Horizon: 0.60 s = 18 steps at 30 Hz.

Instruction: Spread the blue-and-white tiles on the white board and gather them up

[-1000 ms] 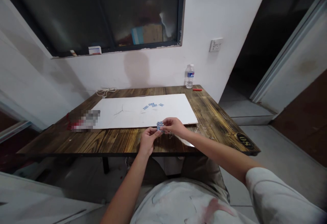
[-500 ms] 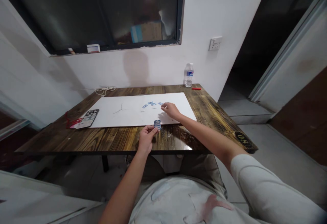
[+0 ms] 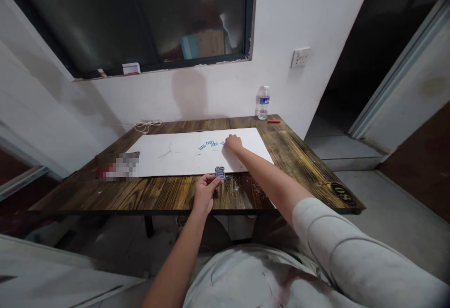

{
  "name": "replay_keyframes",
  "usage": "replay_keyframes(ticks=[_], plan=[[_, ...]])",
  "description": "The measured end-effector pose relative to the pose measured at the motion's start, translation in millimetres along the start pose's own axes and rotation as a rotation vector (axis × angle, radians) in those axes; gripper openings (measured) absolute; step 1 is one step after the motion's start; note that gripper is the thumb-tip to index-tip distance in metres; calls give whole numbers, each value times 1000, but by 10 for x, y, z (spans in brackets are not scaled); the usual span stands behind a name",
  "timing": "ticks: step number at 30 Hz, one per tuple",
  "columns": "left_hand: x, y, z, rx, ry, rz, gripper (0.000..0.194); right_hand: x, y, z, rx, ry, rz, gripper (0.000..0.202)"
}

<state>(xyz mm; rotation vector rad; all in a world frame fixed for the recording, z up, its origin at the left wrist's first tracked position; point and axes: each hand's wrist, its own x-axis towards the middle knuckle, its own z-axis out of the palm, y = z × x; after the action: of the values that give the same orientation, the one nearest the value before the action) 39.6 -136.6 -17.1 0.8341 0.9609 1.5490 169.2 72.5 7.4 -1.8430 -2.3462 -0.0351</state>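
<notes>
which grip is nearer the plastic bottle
Right. The right grip is over the white board, left and short of the plastic bottle; the left grip is farther away, near the front edge of the table, holding small blue-patterned pieces.

The cards (image 3: 220, 173) are blue-and-white striped, the board (image 3: 183, 161) white, the table (image 3: 151, 193) streaked brown.
</notes>
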Motion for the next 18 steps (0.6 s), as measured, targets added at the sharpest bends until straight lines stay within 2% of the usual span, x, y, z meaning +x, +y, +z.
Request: replay_keyframes(ticks=[11,18], plan=[[0,-16,-9,-4,-12,4,37,142,-75,-40,-95,-63,-75,37],[5,-25,-15,-1,-16,5,35,139,-104,-51,-111,-75,-106,35]])
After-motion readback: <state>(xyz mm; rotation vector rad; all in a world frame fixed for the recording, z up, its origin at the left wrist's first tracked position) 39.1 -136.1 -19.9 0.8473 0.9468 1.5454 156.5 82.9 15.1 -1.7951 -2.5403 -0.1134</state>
